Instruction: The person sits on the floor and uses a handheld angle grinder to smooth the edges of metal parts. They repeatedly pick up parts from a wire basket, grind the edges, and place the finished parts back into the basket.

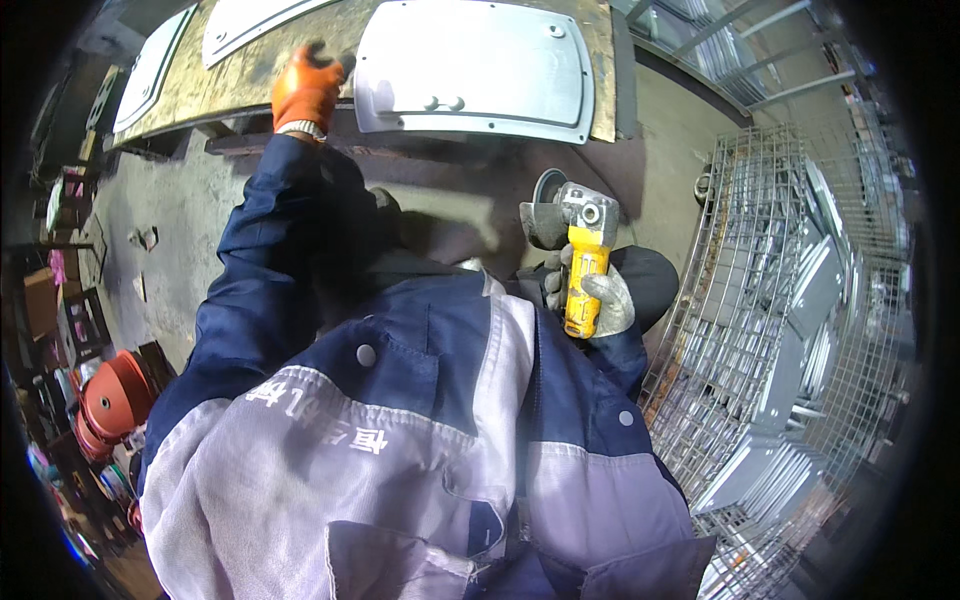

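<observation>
My left hand (304, 92), in an orange glove with darkened fingertips, is over the wooden bench top just left of a light grey metal panel (470, 65). Its thumb and fingers are apart with nothing between them; the thumb is close to the panel's edge. That panel lies flat, with rounded corners, small holes along its rim and two knobs near its front edge. Down by my right thigh, my right hand (612, 300), gloved in grey, is wrapped round the yellow body of an angle grinder (588, 255). The grinder's disc and guard point up and left, apart from the panel.
More pale panels (160, 65) lie along the left of the wooden bench (250, 40). A wire mesh cage (740, 270) with stacked metal plates stands on my right. Metal racking (760, 50) is at the far right. Orange-red round containers (115, 395) sit at lower left among clutter.
</observation>
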Demonstrator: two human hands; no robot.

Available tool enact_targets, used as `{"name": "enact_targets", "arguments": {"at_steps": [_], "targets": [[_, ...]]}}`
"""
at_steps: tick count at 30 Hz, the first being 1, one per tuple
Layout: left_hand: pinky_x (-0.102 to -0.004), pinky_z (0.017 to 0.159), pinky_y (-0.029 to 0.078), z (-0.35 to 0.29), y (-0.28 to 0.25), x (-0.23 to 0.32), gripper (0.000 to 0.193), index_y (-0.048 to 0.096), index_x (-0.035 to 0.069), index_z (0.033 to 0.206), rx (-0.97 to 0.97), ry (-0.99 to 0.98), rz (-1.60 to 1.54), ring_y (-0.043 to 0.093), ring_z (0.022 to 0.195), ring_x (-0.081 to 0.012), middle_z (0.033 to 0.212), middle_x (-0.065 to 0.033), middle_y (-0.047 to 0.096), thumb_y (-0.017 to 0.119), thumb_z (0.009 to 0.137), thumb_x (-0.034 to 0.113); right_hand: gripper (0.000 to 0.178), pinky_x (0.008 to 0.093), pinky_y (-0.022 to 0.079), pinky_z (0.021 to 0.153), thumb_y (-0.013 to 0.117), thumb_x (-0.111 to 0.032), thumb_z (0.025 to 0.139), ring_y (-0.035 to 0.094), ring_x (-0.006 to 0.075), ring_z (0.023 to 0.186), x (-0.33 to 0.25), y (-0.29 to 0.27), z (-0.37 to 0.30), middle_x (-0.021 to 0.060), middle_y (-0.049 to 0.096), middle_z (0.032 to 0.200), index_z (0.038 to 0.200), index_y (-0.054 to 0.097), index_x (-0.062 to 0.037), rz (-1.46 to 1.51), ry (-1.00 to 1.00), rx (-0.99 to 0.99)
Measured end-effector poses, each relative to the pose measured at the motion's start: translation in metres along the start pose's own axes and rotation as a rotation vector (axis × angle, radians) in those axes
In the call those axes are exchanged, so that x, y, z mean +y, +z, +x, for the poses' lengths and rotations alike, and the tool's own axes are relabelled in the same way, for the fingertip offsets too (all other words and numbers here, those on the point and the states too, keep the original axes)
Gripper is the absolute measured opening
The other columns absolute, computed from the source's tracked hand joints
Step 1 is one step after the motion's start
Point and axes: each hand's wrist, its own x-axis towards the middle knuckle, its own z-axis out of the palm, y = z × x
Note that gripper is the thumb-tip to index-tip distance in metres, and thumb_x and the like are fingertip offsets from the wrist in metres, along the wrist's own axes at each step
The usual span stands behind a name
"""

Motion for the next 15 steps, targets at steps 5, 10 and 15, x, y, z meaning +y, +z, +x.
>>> {"name": "enact_targets", "arguments": {"at_steps": [5,10,15], "targets": [[-0.0272,0.071,0.050,-0.058,-0.056,0.014,0.042,0.062,0.003,0.115,-0.525,-0.218,-0.529,0.064,0.077,-0.0132,0.095,-0.0095,0.069,0.068,0.084,0.032,0.045,0.0319,0.057,0.067,0.071,-0.014,0.079,0.064,0.0189,0.081,-0.010,0.041,0.037,0.0121,0.059,0.104,0.117,0.050,-0.0014,-0.209,0.086,-0.029],[-0.0278,0.075,0.050,-0.156,-0.046,0.024,0.043,0.061,-0.001,0.117,-1.140,-0.097,-0.772,0.060,0.082,-0.0121,0.096,-0.0053,0.067,0.063,0.092,0.033,0.040,0.0268,0.052,0.057,0.071,-0.009,0.078,0.061,0.0143,0.068,-0.010,0.084,0.097,0.0072,0.061,0.088,0.112,0.053,-0.0019,-0.581,0.141,-0.033],[-0.0253,0.073,0.049,-0.179,-0.030,0.031,0.034,0.060,0.001,0.111,-1.110,-0.451,-1.384,0.057,0.084,-0.0073,0.095,-0.0035,0.062,0.055,0.097,0.032,0.033,0.0253,0.050,0.064,0.068,-0.011,0.083,0.061,0.0126,0.074,0.010,0.115,0.159,0.0071,0.063,0.094,0.112,0.057,0.0011,-0.896,0.076,0.026]]}}
